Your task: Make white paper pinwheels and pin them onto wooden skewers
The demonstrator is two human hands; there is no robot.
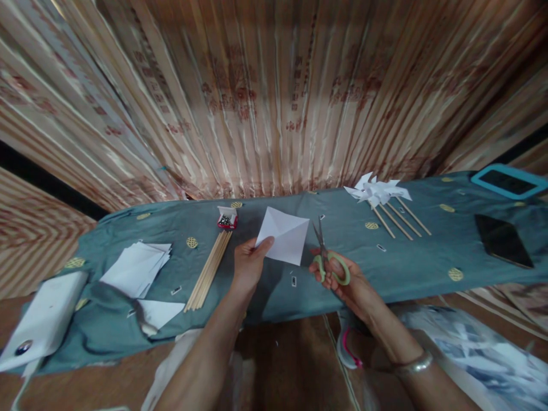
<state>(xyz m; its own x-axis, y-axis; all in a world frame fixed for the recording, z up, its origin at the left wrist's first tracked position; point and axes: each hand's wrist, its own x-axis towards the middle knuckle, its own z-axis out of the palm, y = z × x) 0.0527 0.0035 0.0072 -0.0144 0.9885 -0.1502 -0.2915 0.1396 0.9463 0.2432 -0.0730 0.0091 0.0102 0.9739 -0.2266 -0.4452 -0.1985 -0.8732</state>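
Observation:
A square white sheet of paper (287, 235), creased along its diagonals, is pinched at its left corner by my left hand (250, 261), thumb on top. To its right, my right hand (342, 279) holds scissors (324, 257) with green handles, fingers in the loops. Their blades point away from me, slightly parted and apart from the paper. Left of my left hand lies a bundle of thin wooden sticks (208, 271). Beyond the sticks, a small red-and-white box (227, 217) stands with its lid up, holding small metallic pieces.
Paper pinwheels (377, 191) on sticks lie at the back right. Farther right are a dark phone (504, 240) and a blue-framed tablet (509, 180). A paper stack (135, 267), a folded paper piece (160, 313) and a white device (45, 319) lie left on the green cloth (265, 297).

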